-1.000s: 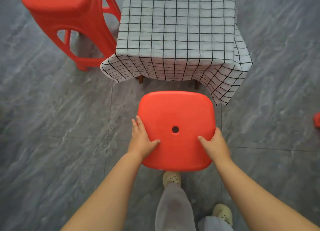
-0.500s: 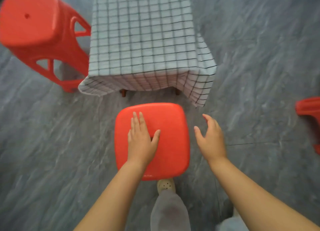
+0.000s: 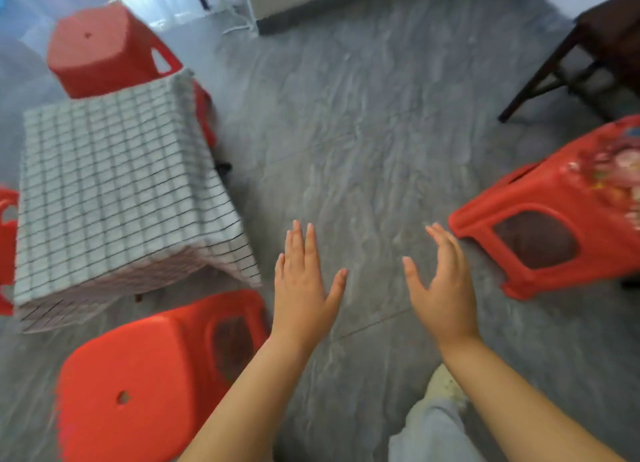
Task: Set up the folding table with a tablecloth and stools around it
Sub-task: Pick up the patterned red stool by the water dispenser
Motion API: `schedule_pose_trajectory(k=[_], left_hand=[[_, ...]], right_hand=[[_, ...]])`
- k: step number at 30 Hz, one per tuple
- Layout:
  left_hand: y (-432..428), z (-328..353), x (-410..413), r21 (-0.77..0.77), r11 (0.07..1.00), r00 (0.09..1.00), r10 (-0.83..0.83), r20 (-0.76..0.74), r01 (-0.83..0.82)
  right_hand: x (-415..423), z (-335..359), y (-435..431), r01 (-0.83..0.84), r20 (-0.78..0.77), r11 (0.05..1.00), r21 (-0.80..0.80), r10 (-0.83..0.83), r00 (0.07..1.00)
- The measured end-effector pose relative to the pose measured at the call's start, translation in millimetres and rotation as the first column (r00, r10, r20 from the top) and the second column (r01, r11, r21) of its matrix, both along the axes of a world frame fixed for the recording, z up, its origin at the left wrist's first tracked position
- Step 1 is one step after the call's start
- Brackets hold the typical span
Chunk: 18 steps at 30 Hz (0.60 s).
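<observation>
The small table stands at the left under a white black-checked tablecloth [image 3: 114, 191]. A red stool [image 3: 138, 385] stands at its near side, another red stool [image 3: 104, 49] at its far side, and part of a third red stool [image 3: 7, 240] shows at the left edge. A further red stool [image 3: 561, 212] with a patterned top stands apart on the right. My left hand [image 3: 304, 285] and my right hand [image 3: 440, 281] hover over bare floor between the near stool and the right one, fingers straight, holding nothing.
A dark wooden piece of furniture [image 3: 595, 53] stands at the far right. A white unit with a dark base [image 3: 311, 1] and loose cables lie at the back. My leg and shoe [image 3: 443, 389] are at the bottom. Grey tiled floor [image 3: 346, 132] lies between table and right stool.
Both hands have come off the near stool's seat and moved right over the floor. The view has swung right, bringing the stool on the right fully into sight.
</observation>
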<state>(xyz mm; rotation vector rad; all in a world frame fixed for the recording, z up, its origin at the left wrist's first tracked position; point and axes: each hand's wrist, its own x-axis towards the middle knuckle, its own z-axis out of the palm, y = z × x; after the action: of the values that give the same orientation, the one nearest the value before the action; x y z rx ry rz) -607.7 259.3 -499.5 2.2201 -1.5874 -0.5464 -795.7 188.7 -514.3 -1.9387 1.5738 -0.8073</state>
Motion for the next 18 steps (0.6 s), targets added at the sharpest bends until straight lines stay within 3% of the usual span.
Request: schedule_pose_trajectory(k=[7,10,14,18], left_hand=[[-163.6,11.8,-205.5,0.044,0.959,0.96,-0.28,0.007,0.279],[-220.5,12.1,-271.6,0.05,0.915,0.916,-0.401,0.024,0.399],[-289.6,0.5,-339.1,0.11,0.84,0.843,-0.537,0.027,0.531],[-359.4,-22.1,-389.6,0.162,0.806,0.819,-0.574,-0.024,0.57]], right_hand=[[-218.8,21.1,-111.7,0.193,-0.085,0.981,-0.035,-0.196,0.977],[-290.3,16.6,-148.1,0.315,-0.165,0.949,0.018,-0.308,0.937],[-360.7,-6.3,-184.7,0.501,-0.217,0.856,0.128,-0.469,0.856],[-403.9,-28.6,-221.3,0.654,-0.214,0.719,0.236,-0.617,0.757]])
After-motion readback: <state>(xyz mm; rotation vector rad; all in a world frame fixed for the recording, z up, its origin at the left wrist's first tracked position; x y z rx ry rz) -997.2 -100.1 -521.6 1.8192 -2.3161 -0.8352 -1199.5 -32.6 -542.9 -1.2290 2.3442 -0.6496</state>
